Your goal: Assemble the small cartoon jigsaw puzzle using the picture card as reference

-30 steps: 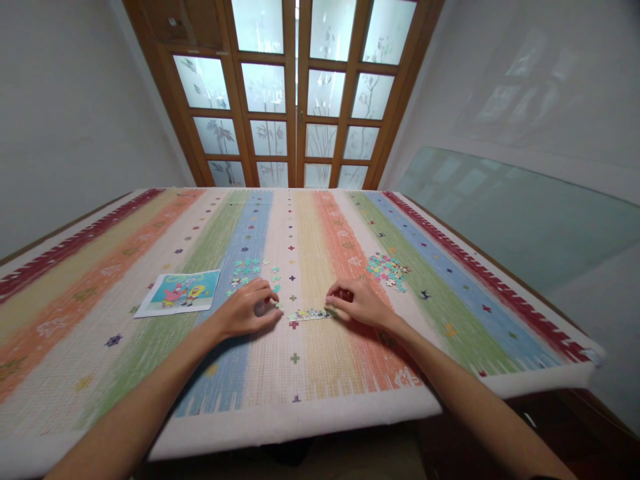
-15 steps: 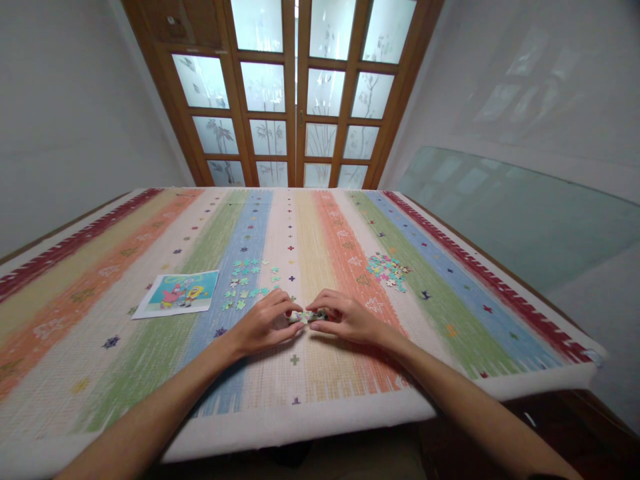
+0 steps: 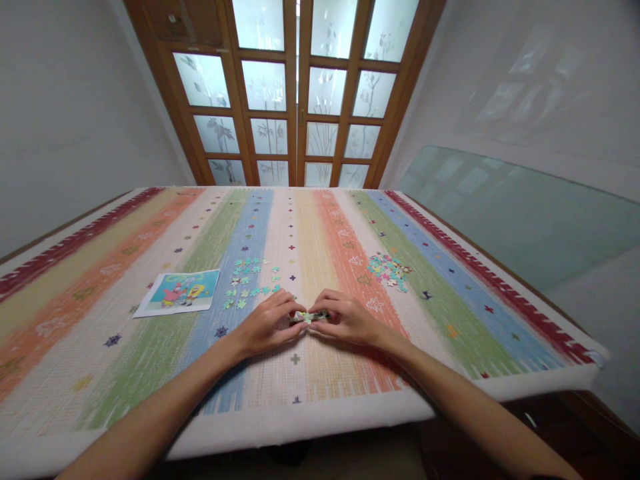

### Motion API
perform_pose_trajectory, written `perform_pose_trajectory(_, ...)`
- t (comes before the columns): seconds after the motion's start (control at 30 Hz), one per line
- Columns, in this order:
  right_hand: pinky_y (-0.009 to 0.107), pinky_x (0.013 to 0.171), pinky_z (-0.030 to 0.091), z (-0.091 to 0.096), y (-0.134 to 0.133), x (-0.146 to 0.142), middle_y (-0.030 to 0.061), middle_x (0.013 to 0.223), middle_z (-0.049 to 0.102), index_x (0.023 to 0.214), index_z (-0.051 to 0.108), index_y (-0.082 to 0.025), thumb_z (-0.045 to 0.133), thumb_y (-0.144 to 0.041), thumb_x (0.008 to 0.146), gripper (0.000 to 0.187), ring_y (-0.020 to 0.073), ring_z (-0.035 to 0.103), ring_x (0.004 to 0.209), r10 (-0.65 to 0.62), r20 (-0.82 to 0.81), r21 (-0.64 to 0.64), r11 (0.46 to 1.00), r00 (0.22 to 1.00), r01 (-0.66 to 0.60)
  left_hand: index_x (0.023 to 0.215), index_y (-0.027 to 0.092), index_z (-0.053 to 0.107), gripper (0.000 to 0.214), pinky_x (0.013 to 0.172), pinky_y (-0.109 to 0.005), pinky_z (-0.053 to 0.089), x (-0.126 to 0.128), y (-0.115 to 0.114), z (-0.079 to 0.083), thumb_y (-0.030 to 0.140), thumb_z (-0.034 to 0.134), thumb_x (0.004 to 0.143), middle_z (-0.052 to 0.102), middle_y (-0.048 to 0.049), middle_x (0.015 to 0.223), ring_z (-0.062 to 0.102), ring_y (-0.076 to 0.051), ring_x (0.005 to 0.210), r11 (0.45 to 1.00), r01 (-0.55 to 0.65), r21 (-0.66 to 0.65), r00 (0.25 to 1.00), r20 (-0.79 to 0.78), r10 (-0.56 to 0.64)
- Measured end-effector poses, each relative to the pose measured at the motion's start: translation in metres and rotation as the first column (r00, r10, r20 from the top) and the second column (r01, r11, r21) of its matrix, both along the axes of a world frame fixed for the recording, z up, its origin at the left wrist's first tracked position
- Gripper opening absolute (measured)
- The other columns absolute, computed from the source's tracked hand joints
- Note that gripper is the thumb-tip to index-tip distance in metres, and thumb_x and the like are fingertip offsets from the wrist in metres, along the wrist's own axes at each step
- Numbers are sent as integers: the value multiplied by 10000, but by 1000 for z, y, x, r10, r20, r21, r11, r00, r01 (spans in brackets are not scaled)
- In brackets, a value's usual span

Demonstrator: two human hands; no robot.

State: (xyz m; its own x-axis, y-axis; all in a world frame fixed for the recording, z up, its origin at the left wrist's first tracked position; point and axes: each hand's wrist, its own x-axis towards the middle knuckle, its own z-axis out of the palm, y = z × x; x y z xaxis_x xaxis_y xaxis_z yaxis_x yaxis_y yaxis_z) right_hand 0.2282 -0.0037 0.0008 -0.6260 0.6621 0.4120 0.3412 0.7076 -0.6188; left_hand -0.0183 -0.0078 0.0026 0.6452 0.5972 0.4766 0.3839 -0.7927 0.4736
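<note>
Since a second ago, left hand (image 3: pixel 270 323) and right hand (image 3: pixel 349 319) come together at the puzzle strip (image 3: pixel 307 318). Relative to picture card (image 3: pixel 179 293): loose pieces (image 3: pixel 245 293) just right; strip further right, both hands pinching it; piece pile (image 3: pixel 389 271) farthest right.
</note>
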Motion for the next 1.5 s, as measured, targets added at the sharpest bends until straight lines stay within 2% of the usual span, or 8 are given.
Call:
perform_pose_trajectory(0.13,295,686,459,10,6,10,60,927,677,976,751,-192,716,-295,891,138,147,583,733,-36,55,-7,999,998,37,1110,182,659,184,756,-352,487,-2,1,-1,318,601,1000,625,-57,905,568,-203,848,1000,-13,20,1000,-11,14)
perform_pose_trajectory(0.3,303,703,445,25,24,44,37,861,648,895,749,-200,750,-283,845,98,152,566,721,-127,189,-33,990,974,135,1108,185,658,179,751,-360,491,-9,4,-3,296,575,996,629,-64,907,575,-211,845,999,-34,38,996,-78,37)
perform_pose_trajectory(0.43,291,674,429,27,31,60,17,796,634,858,747,-199,775,-268,807,89,149,564,700,-73,258,-122,987,964,107,1046,201,668,148,737,-360,487,-12,6,-3,295,573,983,623,-56,877,570,-208,811,998,-52,41,992,-111,56)
perform_pose_trajectory(0.57,277,626,407,26,30,57,12,771,633,825,748,-200,776,-244,795,61,136,557,663,-30,306,-171,981,952,86,999,200,663,133,716,-353,472,-13,7,-3,295,572,982,617,-54,863,561,-207,798,997,-55,62,989,-134,63)
perform_pose_trajectory(0.8,294,649,405,23,30,55,23,768,649,805,745,-199,744,-176,776,36,153,571,681,-50,399,-88,992,916,92,915,200,646,133,699,-350,452,-12,6,-2,278,563,985,594,-43,821,546,-207,777,998,-34,61,988,-150,43)
perform_pose_trajectory(1.0,296,649,412,24,29,56,18,760,642,800,736,-194,753,-179,759,46,156,569,676,-49,392,-80,993,919,87,916,203,640,137,698,-349,442,-13,6,-2,278,555,994,588,-41,815,545,-207,778,999,-23,41,988,-153,29)
perform_pose_trajectory(1.3,291,672,423,25,29,53,40,800,663,828,739,-181,718,-252,866,84,152,580,705,-50,409,-110,988,911,104,923,193,653,150,699,-339,444,-12,5,-3,255,539,999,602,-41,817,552,-198,776,999,-22,41,990,-140,28)
perform_pose_trajectory(1.5,298,674,423,27,27,50,38,784,678,817,703,-181,711,-227,868,69,161,580,706,-53,444,-107,988,894,111,926,194,646,155,711,-339,451,-12,6,-3,257,530,1007,604,-41,830,560,-197,784,999,-20,34,989,-145,25)
